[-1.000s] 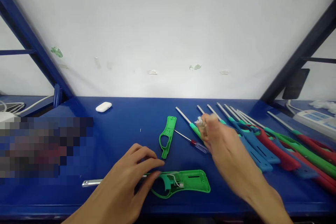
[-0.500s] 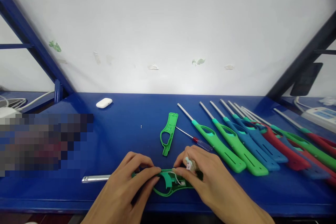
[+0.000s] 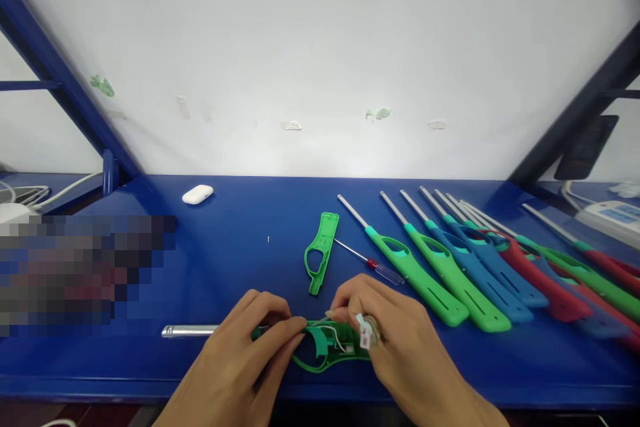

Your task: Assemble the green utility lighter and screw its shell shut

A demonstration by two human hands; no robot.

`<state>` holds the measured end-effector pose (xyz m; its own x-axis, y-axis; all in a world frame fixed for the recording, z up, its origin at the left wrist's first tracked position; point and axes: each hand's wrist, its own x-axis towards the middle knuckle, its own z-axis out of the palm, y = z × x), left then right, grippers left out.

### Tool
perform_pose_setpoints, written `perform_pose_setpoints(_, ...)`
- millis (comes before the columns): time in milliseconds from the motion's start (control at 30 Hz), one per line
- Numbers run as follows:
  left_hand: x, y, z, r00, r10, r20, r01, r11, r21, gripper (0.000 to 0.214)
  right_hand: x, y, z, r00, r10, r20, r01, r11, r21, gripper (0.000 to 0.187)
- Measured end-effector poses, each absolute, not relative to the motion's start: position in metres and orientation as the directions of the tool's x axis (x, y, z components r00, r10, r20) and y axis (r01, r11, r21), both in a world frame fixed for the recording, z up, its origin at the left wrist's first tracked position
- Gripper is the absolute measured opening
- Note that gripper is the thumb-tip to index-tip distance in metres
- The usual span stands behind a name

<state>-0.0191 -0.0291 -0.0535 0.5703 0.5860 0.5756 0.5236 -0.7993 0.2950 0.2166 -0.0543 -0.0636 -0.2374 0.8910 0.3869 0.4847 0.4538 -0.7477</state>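
An opened green gas lighter [image 3: 320,365] lies near the table's front edge, its inside facing up with a white wire [image 3: 336,333] and a teal trigger showing. Its metal tube [image 3: 190,330] sticks out to the left. My left hand [image 3: 250,347] is closed around the lighter's front end, thumb and fingertips pinching it. In my right hand [image 3: 390,333], over the handle end, is a small clear part with a white tip [image 3: 367,332]; its fingertips touch the handle's upper edge near the wire. The green half shell [image 3: 321,253] lies beyond the hands, beside a screwdriver [image 3: 383,271].
Several assembled gas lighters [image 3: 435,280] in green, blue and red lie to the right. A tiny screw [image 3: 269,239] is on the blue table [image 3: 225,247]. A white case [image 3: 198,194] sits at the back left. A blurred patch covers the left side.
My right hand's fingertips have shifted slightly left along the handle's upper edge, and the clear part has turned and come lower. The left hand keeps its hold; the lighter has shifted slightly.
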Motion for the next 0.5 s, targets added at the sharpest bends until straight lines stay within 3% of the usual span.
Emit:
perform_pose_setpoints(167,-0.0162,-0.0289,-0.0529,0.564,0.585,0.583,0.519,-0.800,0.301,0.027,0.2080,-0.0489,-0.0643,-0.214,0.852,0.478,0.424,0.521,-0.741,0.035)
perform_pose_setpoints(500,-0.0168,-0.0299,-0.0544,0.552,0.583,0.596,0.519,-0.800,0.301,0.028,0.2079,-0.0503,-0.0628,-0.215,0.863,0.457,0.437,0.503,-0.746,0.031)
